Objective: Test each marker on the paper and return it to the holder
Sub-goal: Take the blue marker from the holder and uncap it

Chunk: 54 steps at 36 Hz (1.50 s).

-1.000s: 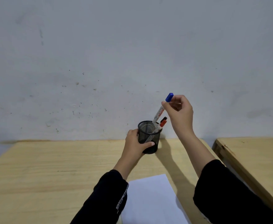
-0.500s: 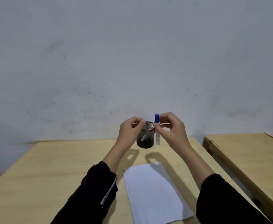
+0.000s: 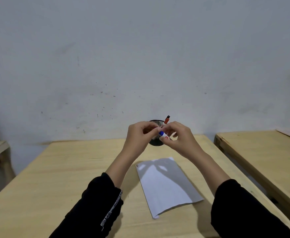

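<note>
1. Both hands hold one marker (image 3: pixel 164 136) in the air, above the table's (image 3: pixel 54 169) far edge.
2. The marker is white with a blue cap.
3. The left hand (image 3: pixel 139 136) pinches the cap end.
4. The right hand (image 3: pixel 180 138) grips the white body.
5. A black mesh cup (image 3: pixel 155 142) stands behind the hands, near the far edge, with a red-capped marker (image 3: pixel 166 119) poking out.
6. White paper (image 3: pixel 166 184) lies near the table's right edge.

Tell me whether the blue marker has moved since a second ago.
Yes. The blue marker was in the mesh holder, tilted, blue cap up; now it is out, held in front of the holder between the left hand and right hand.
</note>
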Each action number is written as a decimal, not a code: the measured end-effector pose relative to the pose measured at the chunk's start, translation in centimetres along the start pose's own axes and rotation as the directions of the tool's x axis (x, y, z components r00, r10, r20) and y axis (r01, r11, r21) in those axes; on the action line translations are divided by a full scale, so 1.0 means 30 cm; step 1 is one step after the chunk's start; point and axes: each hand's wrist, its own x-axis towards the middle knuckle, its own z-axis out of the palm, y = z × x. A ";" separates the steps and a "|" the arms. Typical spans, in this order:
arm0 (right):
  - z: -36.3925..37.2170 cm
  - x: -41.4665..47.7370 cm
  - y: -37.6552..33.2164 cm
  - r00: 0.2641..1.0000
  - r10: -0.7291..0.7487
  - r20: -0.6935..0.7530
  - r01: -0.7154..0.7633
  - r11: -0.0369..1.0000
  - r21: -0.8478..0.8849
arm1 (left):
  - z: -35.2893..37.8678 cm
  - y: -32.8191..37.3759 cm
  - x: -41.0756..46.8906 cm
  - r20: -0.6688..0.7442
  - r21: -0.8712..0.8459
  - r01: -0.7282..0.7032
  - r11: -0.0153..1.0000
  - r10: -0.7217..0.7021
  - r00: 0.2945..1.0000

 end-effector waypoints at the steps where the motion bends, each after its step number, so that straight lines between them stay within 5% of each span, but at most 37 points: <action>1: -0.005 -0.004 0.000 1.000 0.015 0.007 -0.016 1.000 0.025 | 0.001 -0.001 -0.007 -0.027 -0.010 -0.008 1.000 0.008 1.000; 11: -0.056 -0.028 0.022 0.956 0.188 0.223 -0.228 0.959 0.170 | -0.006 -0.076 -0.062 -0.221 -0.228 0.064 0.972 -0.115 0.968; 18: -0.065 -0.047 0.056 0.952 0.242 0.186 -0.299 0.862 0.410 | -0.004 -0.121 -0.080 -0.239 -0.457 0.134 0.879 -0.267 0.934; 21: -0.056 -0.053 0.055 0.928 0.343 0.144 -0.358 0.718 0.596 | 0.009 -0.140 -0.096 -0.232 -0.534 0.158 0.831 -0.323 0.917; 27: 0.008 -0.059 0.031 0.831 0.541 0.133 -0.262 0.169 0.950 | 0.060 -0.121 -0.110 -0.149 -0.588 0.165 0.792 -0.306 0.940; 29: 0.033 -0.056 0.026 0.825 0.551 0.127 -0.226 0.116 0.967 | 0.070 -0.117 -0.107 -0.129 -0.584 0.169 0.794 -0.296 0.946; 42: 0.104 -0.067 0.020 0.919 0.388 0.073 -0.271 0.486 0.831 | 0.027 -0.157 -0.095 -0.077 -0.457 0.194 0.868 -0.256 0.964; 54: 0.151 -0.061 0.017 0.899 0.425 0.110 -0.298 0.408 0.863 | -0.028 -0.179 -0.093 -0.010 -0.400 0.241 0.884 -0.267 0.964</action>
